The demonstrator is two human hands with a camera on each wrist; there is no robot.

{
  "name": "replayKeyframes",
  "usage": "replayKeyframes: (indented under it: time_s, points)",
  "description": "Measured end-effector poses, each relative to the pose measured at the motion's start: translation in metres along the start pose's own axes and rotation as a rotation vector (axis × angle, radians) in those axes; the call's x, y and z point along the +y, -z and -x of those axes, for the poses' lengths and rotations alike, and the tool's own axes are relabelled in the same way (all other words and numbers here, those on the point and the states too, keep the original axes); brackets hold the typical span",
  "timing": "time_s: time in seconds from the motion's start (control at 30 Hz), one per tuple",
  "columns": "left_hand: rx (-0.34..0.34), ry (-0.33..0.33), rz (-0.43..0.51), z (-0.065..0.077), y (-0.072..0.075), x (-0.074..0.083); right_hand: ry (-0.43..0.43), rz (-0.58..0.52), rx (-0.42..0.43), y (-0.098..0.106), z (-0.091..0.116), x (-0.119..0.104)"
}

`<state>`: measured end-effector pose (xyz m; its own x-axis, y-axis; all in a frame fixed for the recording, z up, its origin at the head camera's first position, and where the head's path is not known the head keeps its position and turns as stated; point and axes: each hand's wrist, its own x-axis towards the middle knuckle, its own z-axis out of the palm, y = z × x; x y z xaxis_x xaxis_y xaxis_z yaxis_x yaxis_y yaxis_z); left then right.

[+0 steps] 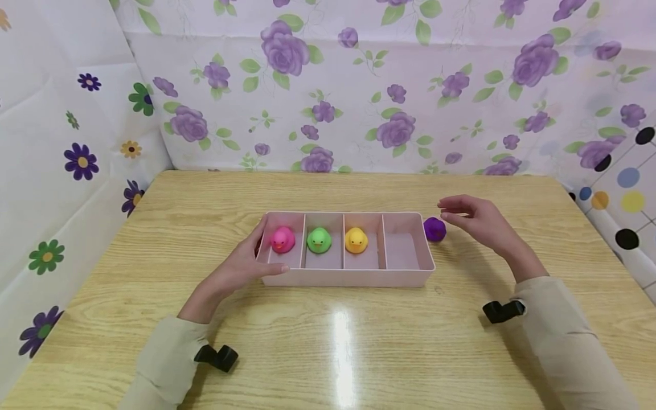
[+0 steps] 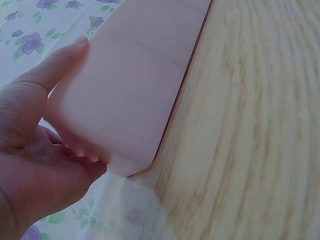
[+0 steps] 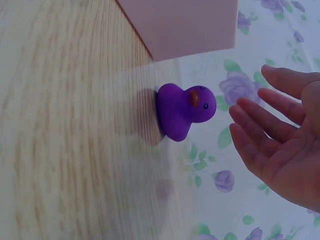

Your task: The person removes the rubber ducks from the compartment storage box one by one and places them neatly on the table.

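Note:
A pale pink box (image 1: pixel 348 278) with a row of compartments sits on the wooden table. From left to right it holds a pink rubber duck (image 1: pixel 282 240), a green rubber duck (image 1: pixel 319 241) and a yellow rubber duck (image 1: pixel 356 241); the rightmost compartment is bare. My left hand (image 1: pixel 244 263) grips the box's left end, thumb on the front wall and fingers around the end wall. Just beyond the right end stands a purple rubber duck (image 3: pixel 180 112), upright on the table. My right hand (image 1: pixel 476 222) hovers beside and above this duck, fingers relaxed and apart from it, holding nothing.
The wooden table (image 1: pixel 287 353) extends around the box on all sides. Behind it hangs a white cloth (image 1: pixel 359 102) with purple flowers. More patterned sheets stand at the left and right. A black wrist mount (image 1: pixel 217 357) is on each sleeve.

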<state>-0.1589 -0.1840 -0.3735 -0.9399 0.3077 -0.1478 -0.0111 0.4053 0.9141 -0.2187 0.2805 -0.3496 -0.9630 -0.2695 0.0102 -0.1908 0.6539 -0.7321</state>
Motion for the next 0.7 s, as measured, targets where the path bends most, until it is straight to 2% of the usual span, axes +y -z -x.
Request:
replayKeyframes:
  time_s: [0.4, 0.57, 0.7]
  points:
    - [0.002, 0.01, -0.001, -0.001, 0.0, 0.001, 0.043, -0.008, -0.013, -0.012, 0.007, -0.024]
    - [0.0, 0.005, 0.008, 0.0, 0.0, 0.0, 0.069, -0.014, 0.036, -0.025, 0.008, -0.03]
    - [-0.002, 0.001, 0.011, 0.0, 0.0, 0.0, 0.096, 0.027, 0.091, -0.032, 0.012, -0.036]
